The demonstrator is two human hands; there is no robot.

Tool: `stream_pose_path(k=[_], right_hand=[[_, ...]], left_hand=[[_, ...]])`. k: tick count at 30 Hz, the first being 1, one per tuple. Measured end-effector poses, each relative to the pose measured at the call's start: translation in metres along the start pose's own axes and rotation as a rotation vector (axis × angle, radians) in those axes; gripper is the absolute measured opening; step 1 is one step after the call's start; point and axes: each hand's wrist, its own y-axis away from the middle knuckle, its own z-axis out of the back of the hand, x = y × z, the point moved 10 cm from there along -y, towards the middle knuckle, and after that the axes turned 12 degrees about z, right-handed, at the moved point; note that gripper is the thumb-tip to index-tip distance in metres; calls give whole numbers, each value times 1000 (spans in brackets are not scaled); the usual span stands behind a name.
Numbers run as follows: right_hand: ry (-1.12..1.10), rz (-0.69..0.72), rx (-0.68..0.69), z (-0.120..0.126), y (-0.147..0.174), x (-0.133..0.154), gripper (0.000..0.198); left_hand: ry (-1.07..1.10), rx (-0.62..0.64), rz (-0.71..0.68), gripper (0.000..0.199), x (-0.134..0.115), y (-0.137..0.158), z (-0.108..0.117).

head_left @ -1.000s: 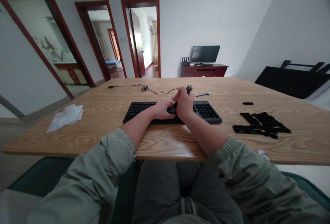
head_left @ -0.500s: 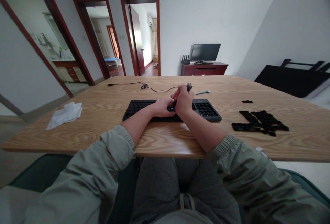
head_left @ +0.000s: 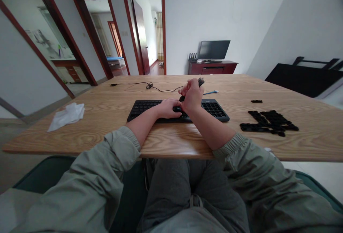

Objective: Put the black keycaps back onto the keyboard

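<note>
A black keyboard lies across the table in front of me; the squares of its right-hand block look like bare sockets. My left hand rests over its middle, fingers and thumb closed around a small dark piece I cannot make out. Just beside it, my right hand is wrapped round a slim black tool, held tilted. One end of this tool sticks out above the fist and its lower end points at the keyboard near my left fingers. Its exact kind is unclear.
Black keycaps lie grouped at the right, with one dark strip behind them. A blue toothbrush is beyond the keyboard. The knotted cable runs left along the back. Crumpled white tissue sits at the left.
The whole view has tipped slightly, so the table sits a little higher. My right hand and the tool have shifted slightly rightward; the left hand stays on the keyboard.
</note>
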Motion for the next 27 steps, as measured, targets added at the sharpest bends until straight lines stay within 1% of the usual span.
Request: stream_pose_path(k=[3, 6, 8, 10, 12, 13, 14, 15, 17, 18, 20, 21, 23, 25, 27], right_hand=[[-6, 11, 47, -8, -1, 10, 25], [1, 44, 129, -14, -5, 23, 30], [6, 113, 165, -12, -12, 37, 32], [45, 183, 178, -4, -21, 50, 32], [177, 252, 228, 3, -29, 60, 32], [291, 294, 302, 2, -31, 64, 31], [431, 339, 415, -3, -29, 66, 29], [581, 379, 560, -10, -24, 63, 25], [848, 419, 875, -25, -4, 47, 14], [944, 419, 1019, -30, 8, 37, 17], [1055, 408, 1240, -38, 33, 19, 33], [1084, 412, 1323, -42, 44, 13, 37], [1123, 432, 1447, -50, 63, 5, 41], [1187, 448, 1517, -55, 74, -1, 37], [1264, 438, 1551, -55, 78, -8, 33]], left_hand=[[-8, 31, -9, 28, -2, 3, 0], [143, 37, -45, 24, -4, 4, 4], [271, -14, -33, 25, 1, 3, 15], [379, -82, 30, 28, 14, 1, 28], [460, -188, 106, 30, 29, 1, 46], [493, -254, 132, 30, 36, 3, 57], [519, -326, 149, 29, 43, 6, 69], [541, -397, 162, 28, 49, 9, 80], [579, -506, 193, 26, 60, 17, 98], [597, -545, 214, 25, 66, 20, 104], [613, -597, 239, 24, 74, 25, 111], [607, -609, 242, 23, 75, 27, 112], [577, -610, 237, 22, 75, 27, 111], [529, -594, 226, 22, 71, 26, 108], [472, -576, 218, 23, 66, 25, 105]])
